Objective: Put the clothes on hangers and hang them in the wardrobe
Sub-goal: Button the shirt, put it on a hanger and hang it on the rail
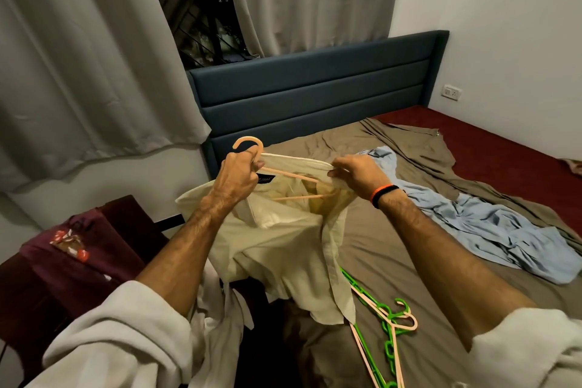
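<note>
A cream shirt [283,242] hangs in the air over the bed's near left corner, with a peach hanger [248,142] partly inside its neck opening. My left hand [236,173] grips the hanger below its hook together with the left end of the collar. My right hand [356,173] pinches the right end of the collar and holds it stretched. A light blue garment [472,224] lies crumpled on the bed to the right. Spare green and peach hangers [387,324] lie on the sheet below the shirt. The wardrobe is not in view.
The bed has a brown sheet [378,255] over a red mattress [504,148] and a blue headboard [315,88]. A maroon garment [72,249] lies on a dark chair at left. White cloth [220,309] hangs by my left arm. Grey curtains [78,57] flank a dark window.
</note>
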